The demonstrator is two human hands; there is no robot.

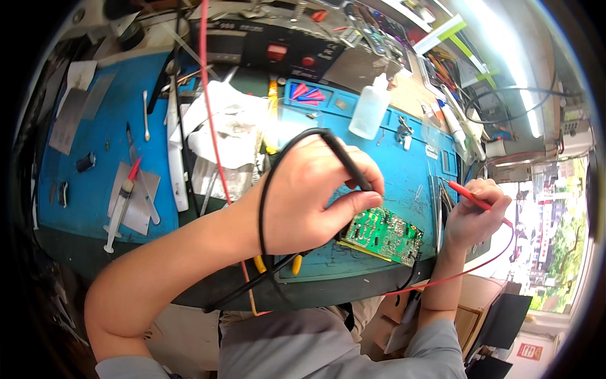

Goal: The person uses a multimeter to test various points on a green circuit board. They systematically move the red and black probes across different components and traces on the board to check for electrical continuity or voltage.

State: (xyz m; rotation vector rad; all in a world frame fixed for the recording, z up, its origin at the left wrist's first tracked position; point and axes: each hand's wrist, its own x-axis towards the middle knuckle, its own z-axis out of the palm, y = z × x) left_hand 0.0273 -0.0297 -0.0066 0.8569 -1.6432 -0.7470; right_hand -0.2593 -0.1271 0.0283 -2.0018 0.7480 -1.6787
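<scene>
My left hand (312, 196) is closed around a black test probe (346, 159), whose cable loops over my wrist. Its tip is hidden behind my fingers, near the upper left edge of a green circuit board (384, 235). The board lies on the blue mat with its soldered side up. Off to the right, my right hand (476, 211) grips a red test probe (468, 194). That probe's metal tip points left, above the mat and apart from the board. A red lead runs from it down across my forearm.
A translucent squeeze bottle (369, 110) stands behind the board. Crumpled white cloth (228, 123), a syringe with a red tip (122, 205) and a cotton swab (146, 117) lie to the left. Yellow-handled pliers (297, 264) sit under my left wrist. Tweezers (437, 211) lie beside my right hand.
</scene>
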